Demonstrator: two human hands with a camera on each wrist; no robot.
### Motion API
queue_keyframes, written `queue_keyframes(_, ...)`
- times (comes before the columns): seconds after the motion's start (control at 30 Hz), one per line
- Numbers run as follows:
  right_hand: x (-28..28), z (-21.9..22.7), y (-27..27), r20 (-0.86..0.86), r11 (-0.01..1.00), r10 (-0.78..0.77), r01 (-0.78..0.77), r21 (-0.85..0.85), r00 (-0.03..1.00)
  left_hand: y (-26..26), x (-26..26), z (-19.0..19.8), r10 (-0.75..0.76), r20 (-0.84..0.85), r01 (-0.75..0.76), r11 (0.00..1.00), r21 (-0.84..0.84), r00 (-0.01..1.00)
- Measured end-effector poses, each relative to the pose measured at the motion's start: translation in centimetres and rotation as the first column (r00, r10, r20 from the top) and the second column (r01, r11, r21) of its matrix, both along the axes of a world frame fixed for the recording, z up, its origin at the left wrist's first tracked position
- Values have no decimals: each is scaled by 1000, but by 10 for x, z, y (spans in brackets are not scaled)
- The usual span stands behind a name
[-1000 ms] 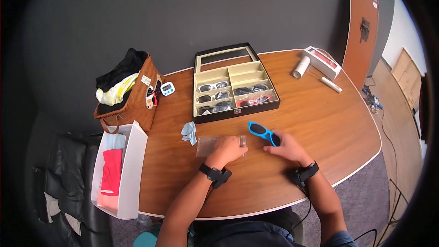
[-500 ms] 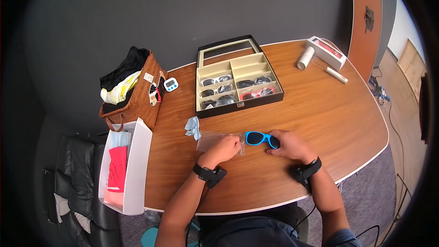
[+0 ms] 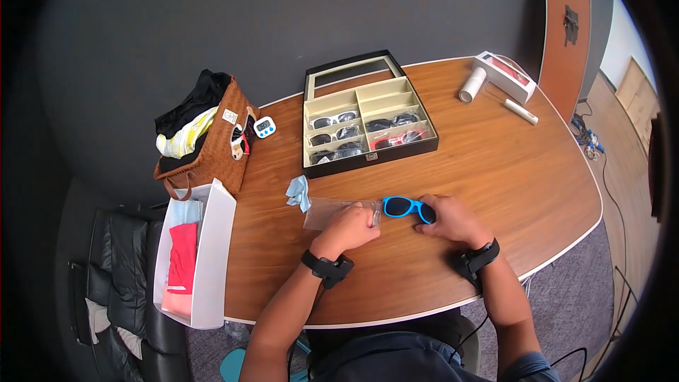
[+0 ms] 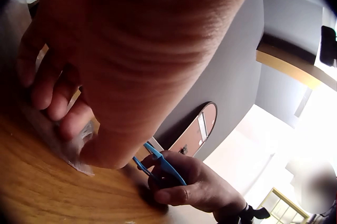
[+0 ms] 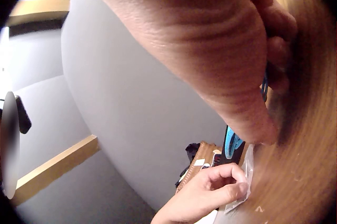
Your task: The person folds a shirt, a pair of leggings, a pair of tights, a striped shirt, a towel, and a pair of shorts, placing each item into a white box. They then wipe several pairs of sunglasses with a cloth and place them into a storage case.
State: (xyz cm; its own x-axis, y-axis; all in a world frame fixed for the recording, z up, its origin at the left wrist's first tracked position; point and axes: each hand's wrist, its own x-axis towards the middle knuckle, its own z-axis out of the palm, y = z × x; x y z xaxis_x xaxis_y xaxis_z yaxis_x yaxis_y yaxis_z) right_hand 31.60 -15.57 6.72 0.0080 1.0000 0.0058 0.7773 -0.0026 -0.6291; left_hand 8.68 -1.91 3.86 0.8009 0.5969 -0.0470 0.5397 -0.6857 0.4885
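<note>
My right hand [image 3: 454, 222] grips blue-framed sunglasses [image 3: 399, 206] by one end, with the dark lenses facing up toward me. The free end of the frame points left, close beside the mouth of a clear plastic bag [image 3: 320, 213]. That bag lies flat on the table, and my left hand [image 3: 351, 228] pinches it near its right end. In the left wrist view, the bag's crinkled edge [image 4: 79, 163] shows under the curled fingers. The right wrist view shows part of the blue frame [image 5: 231, 142] past my right thumb.
A crumpled light-blue cloth [image 3: 298, 192] lies left of the bag. Behind stands an open display case [image 3: 336, 168] with several bagged sunglasses. At left are a wicker basket [image 3: 225, 152], a timer [image 3: 264, 127] and a white box [image 3: 214, 262] of cloths. A white roll [image 3: 472, 85] lies back right.
The sunglasses have turned from a slant to nearly level, their free end now beside the bag's mouth. My left hand keeps hold of the bag. The head view has shifted slightly.
</note>
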Motion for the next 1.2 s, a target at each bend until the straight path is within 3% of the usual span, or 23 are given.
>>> queue_keyframes(0.17, 1, 0, 0, -14, 1000, -15, 15, 7, 1000, -6, 6, 5, 48, -38, -49, 999, -21, 998)
queue_keyframes(0.23, 1, -2, 0, -22, 1000, -13, 13, 15, 1000, -8, 8, 4, 64, 6, -65, 996, 61, 998)
queue_keyframes(0.47, 2, -5, 1, -36, 1000, -23, 23, 1, 999, -13, 5, 8, 43, 89, -47, 998, 40, 995)
queue_keyframes(0.77, 2, -9, 1, -44, 999, -5, 7, 41, 999, -17, 11, 7, 32, 15, -33, 995, 93, 999)
queue_keyframes(0.93, 2, -6, 1, -56, 999, 2, 1, 39, 998, -19, 20, 5, 121, -81, -106, 980, 166, 989)
queue_keyframes(1.2, 2, -6, 1, -96, 999, 13, -9, 49, 995, -7, 18, 2, 86, -83, -81, 994, 67, 993)
